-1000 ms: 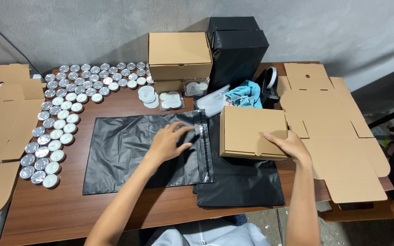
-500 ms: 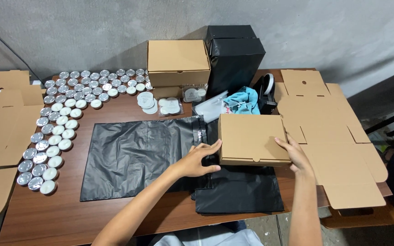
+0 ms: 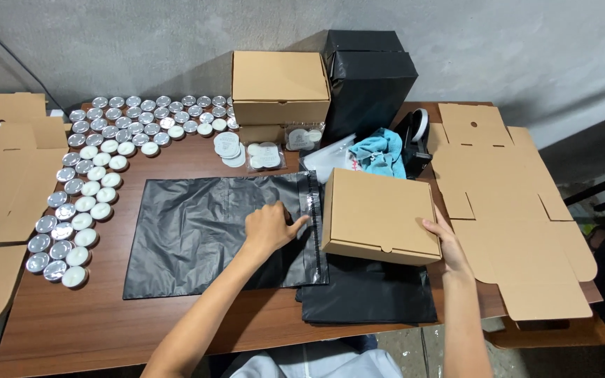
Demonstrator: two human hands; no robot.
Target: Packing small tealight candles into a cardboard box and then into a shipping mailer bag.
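My left hand point(image 3: 271, 227) rests on the right end of a flat black plastic mailer bag point(image 3: 204, 234), fingers pinching near its open mouth with the adhesive strip. My right hand point(image 3: 446, 241) grips the right front corner of a closed brown cardboard box point(image 3: 379, 213). The box sits just right of the bag's mouth, on top of a stack of more black bags point(image 3: 369, 290).
Several tealight candles in metal cups point(image 3: 85, 189) cover the table's left and back. A larger closed cardboard box point(image 3: 279, 85) and a black wrapped box point(image 3: 369, 80) stand at the back. Flat unfolded cardboard lies at right point(image 3: 519, 210) and left point(image 3: 1, 182). A blue cloth point(image 3: 383, 150) and tape dispenser point(image 3: 414, 136) lie between.
My left hand slid right along the black bag to its open end. The cardboard box in my right hand moved slightly and now lies next to the bag's mouth.
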